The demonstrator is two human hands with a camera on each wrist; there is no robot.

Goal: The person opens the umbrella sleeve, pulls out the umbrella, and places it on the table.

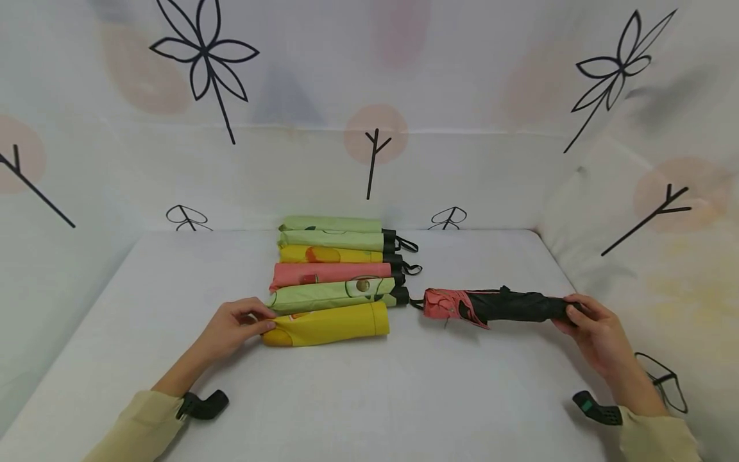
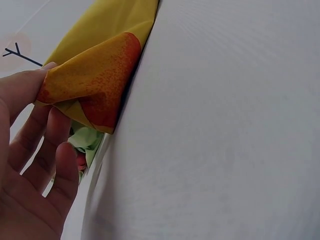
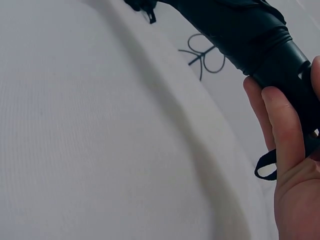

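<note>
My left hand [image 1: 237, 326] pinches the left end of a yellow umbrella sleeve [image 1: 337, 325] between thumb and fingers. In the left wrist view the pinched tip of this sleeve [image 2: 92, 80] looks soft and folded, with an orange-red print. No handle shows at the sleeve's right end. At the right, my right hand [image 1: 603, 340] grips the black handle end of a folded umbrella [image 1: 514, 307], dark along most of its length and pinkish red toward its left end. The right wrist view shows fingers around the handle [image 3: 287, 72], and a small strap loop [image 3: 266, 166] below.
Behind the yellow sleeve lie several umbrellas in covers, side by side: a green one with avocado print [image 1: 331, 295], a pink one [image 1: 340, 274], a yellow one [image 1: 358, 255] and green ones [image 1: 329, 240] at the back. The white table [image 1: 404, 398] meets patterned cloth walls.
</note>
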